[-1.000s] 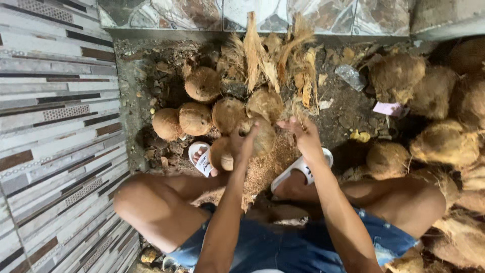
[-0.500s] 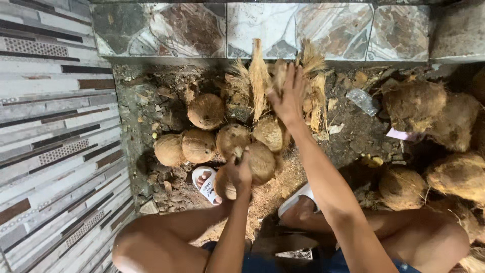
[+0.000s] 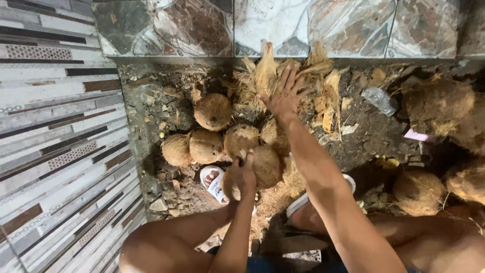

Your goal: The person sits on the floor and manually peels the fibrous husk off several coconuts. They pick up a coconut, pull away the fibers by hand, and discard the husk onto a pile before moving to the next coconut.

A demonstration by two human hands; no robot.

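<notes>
Five husked coconuts (image 3: 212,145) piled; left hand (image 3: 241,178) gripping another coconut (image 3: 263,166), right hand (image 3: 285,97) spread wide over husk heap (image 3: 283,81); unhusked ones (image 3: 438,101) left

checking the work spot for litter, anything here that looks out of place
Two things stand out among the coconuts and husk: a crumpled clear plastic bottle lying on the dirt right of the husk pile, and a pale pink scrap beside the unhusked coconuts at right. Neither belongs with the rest.
</notes>
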